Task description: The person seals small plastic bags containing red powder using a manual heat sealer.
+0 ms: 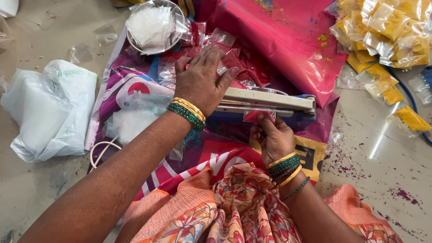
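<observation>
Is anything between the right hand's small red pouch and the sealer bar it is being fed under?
Nothing visible. The right hand holds the small red pouch with its top edge already at the heat sealer, whose arm the left hand presses.

Saw cream-and-blue sealer [270,102], small red pouch [257,116], yellow pouches [387,27], magenta sheet [288,36], white bag [49,108]. Noted gold and green bangles [188,110], peach floral cloth [238,207], purple stains on grey floor [387,180].

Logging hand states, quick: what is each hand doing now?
Left hand: open, pressing the sealer arm.
Right hand: pinching the small pink packet.
</observation>
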